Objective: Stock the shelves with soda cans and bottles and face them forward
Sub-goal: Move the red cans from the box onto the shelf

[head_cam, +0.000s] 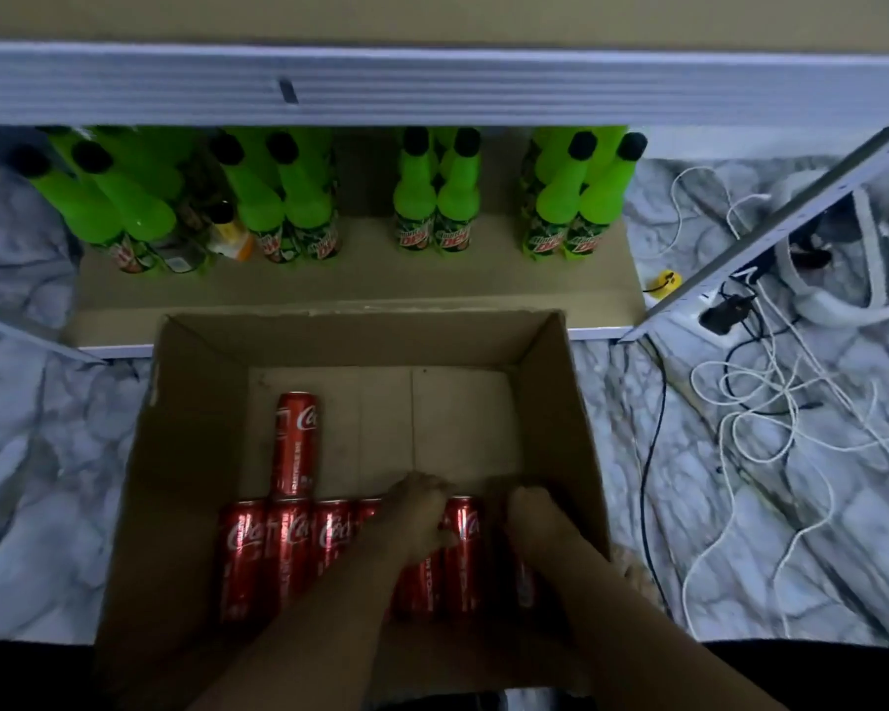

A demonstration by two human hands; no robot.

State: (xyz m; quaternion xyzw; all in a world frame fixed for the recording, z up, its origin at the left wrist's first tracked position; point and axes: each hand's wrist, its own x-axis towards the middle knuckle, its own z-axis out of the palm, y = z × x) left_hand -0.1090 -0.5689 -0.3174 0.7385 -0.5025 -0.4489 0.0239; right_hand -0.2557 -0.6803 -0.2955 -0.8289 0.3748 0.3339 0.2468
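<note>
floor: marbled grey-white | light: dim | cables: tangled at right on floor

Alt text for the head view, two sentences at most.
Two bare hands, left hand and right hand, reach onto red soda cans lying in an open brown cardboard box. Behind it, green plastic soda bottles stand on a low shelf.

Red cans in cardboard box, near edge: white Coca-Cola script, partly cut off. Green bottles on shelf: "Mountain Dew" labels.
</note>
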